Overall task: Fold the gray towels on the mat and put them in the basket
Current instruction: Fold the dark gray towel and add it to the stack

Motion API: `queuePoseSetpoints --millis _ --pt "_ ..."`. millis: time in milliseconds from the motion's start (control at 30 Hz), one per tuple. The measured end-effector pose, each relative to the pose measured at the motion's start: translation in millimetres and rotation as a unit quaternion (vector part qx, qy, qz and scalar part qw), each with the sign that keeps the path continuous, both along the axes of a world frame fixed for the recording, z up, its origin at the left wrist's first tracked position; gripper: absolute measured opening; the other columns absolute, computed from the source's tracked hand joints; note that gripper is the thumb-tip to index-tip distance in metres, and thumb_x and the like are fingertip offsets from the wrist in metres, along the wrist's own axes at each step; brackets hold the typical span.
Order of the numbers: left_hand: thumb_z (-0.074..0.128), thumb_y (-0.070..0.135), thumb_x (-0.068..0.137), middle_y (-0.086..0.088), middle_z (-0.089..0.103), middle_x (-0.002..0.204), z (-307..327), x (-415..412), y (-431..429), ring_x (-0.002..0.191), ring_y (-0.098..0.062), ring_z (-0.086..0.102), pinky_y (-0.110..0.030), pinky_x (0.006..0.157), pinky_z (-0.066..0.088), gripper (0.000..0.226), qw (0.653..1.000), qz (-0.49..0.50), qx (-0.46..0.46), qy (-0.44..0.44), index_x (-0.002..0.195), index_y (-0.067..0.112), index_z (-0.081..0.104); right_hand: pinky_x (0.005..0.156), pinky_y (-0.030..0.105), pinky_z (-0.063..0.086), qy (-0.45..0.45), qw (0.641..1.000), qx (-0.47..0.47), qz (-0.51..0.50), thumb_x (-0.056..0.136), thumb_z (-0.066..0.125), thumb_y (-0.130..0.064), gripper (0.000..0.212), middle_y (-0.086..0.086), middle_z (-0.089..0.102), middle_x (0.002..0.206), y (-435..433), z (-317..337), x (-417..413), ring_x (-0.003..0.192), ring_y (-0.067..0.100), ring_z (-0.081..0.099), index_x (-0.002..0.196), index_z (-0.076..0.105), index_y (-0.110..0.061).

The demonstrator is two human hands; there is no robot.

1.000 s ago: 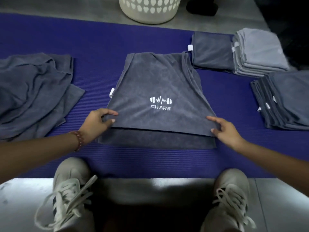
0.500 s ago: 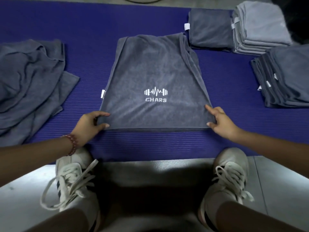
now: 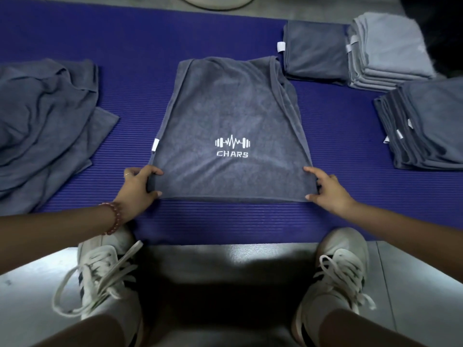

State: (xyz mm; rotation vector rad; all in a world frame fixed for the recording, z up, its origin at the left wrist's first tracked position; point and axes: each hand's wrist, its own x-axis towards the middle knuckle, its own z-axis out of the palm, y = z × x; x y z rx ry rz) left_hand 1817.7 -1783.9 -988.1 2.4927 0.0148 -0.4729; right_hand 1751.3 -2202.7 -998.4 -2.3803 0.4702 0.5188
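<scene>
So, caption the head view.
Left hand and right hand hold the near corners of a gray CHARS towel on the purple mat.

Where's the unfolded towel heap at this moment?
In the head view the unfolded towel heap lies on the left side of the mat, apart from the logo towel at the centre.

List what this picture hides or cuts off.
Head view:
- Basket: only its base shows; the top edge cuts the rest.
- Unfolded towels: left edge cuts them; count unclear.
- Dark folded stack: right edge cuts it.
- Right hand: pinching or just pressing the CHARS towel, unclear.
</scene>
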Motion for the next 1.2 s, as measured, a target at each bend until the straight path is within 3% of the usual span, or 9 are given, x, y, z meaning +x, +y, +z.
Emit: queuePoseSetpoints --millis 100,233,333,600,667,800,900,1033,1200 --pt "0.070 -0.005 0.075 -0.014 0.031 0.114 4.9 7.4 0.8 0.098 -0.019 0.035 -0.025 0.098 0.032 0.049 0.999 -0.013 -0.023 0.023 0.118 0.015 0.055 0.099 0.042 0.046 -0.019 0.999 0.032 -0.013 0.076 0.066 0.005 0.077 0.013 0.054 0.122 3.8 -2.7 1.9 0.114 0.029 0.055 0.140 0.036 -0.024" --pt "0.071 -0.007 0.074 -0.014 0.058 0.097 11.0 20.6 6.9 0.079 -0.014 0.054 -0.009 0.068 0.040 0.034 0.996 -0.016 -0.070 0.044 0.100 0.012 0.062 0.064 0.015 0.049 -0.011 0.984 0.140 -0.113 0.080 0.054 0.015 0.061 0.012 0.056 0.112 12.5 15.2 9.4 0.087 0.019 0.057 0.134 0.045 -0.013" --pt "0.066 -0.004 0.080 -0.008 0.062 0.087 31.2 43.1 -4.2 0.061 -0.005 0.055 -0.002 0.050 0.039 0.025 0.977 0.081 -0.177 0.088 0.097 0.014 0.064 0.062 0.020 0.052 -0.007 0.915 0.309 -0.259 0.084 0.039 0.014 0.048 0.011 0.059 0.100 11.2 45.3 39.2 0.080 0.016 0.055 0.124 0.054 -0.006" --pt "0.050 0.002 0.093 -0.002 0.059 0.093 168.2 232.2 -54.1 0.074 -0.008 0.053 -0.020 0.063 0.045 0.033 0.887 0.196 -0.412 -0.065 0.125 0.010 0.056 0.040 0.019 0.049 -0.195 0.769 0.497 -0.352 0.091 0.017 0.012 0.049 0.008 0.043 0.081 4.2 191.0 218.2 0.070 0.016 0.045 0.121 0.049 -0.010" --pt "0.045 0.001 0.096 -0.001 0.058 0.088 227.0 275.4 -62.4 0.072 -0.007 0.051 -0.017 0.056 0.047 0.028 0.857 0.184 -0.456 -0.155 0.119 0.012 0.058 0.049 0.020 0.053 -0.285 0.714 0.539 -0.344 0.093 0.020 0.011 0.040 0.007 0.041 0.080 3.9 249.1 255.8 0.071 0.016 0.045 0.098 0.049 -0.016" --pt "0.040 0.002 0.094 -0.002 0.059 0.086 307.2 309.0 -70.2 0.078 -0.016 0.058 -0.022 0.058 0.052 0.031 0.762 0.204 -0.541 -0.292 0.087 0.022 0.062 0.087 0.031 0.048 -0.425 0.601 0.608 -0.298 0.093 0.026 0.015 0.039 0.008 0.048 0.093 10.1 334.1 283.3 0.080 0.018 0.052 0.102 0.049 -0.015" --pt "0.040 0.003 0.085 -0.008 0.064 0.094 307.1 305.9 -69.1 0.098 -0.028 0.062 -0.043 0.087 0.054 0.036 0.743 0.244 -0.506 -0.364 0.077 0.027 0.065 0.086 0.028 0.046 -0.444 0.613 0.574 -0.312 0.092 0.029 0.016 0.047 0.010 0.049 0.107 12.3 341.8 279.8 0.095 0.021 0.054 0.124 0.051 -0.010" --pt "0.036 0.001 0.091 -0.003 0.061 0.089 259.4 269.8 -71.4 0.091 -0.022 0.058 -0.038 0.081 0.052 0.037 0.762 0.266 -0.465 -0.365 0.075 0.024 0.060 0.087 0.027 0.043 -0.381 0.686 0.509 -0.354 0.089 0.026 0.015 0.047 0.010 0.051 0.100 17.9 294.5 261.4 0.086 0.018 0.053 0.117 0.057 -0.007" --pt "0.038 -0.009 0.093 -0.010 0.059 0.094 143.4 203.8 -36.4 0.076 -0.014 0.054 -0.030 0.071 0.048 0.026 0.885 0.178 -0.317 -0.290 0.088 -0.001 0.062 0.067 0.027 0.043 -0.224 0.824 0.363 -0.372 0.093 0.030 0.007 0.040 0.005 0.041 0.070 24.0 176.8 200.3 0.066 0.013 0.041 0.115 0.056 -0.012"
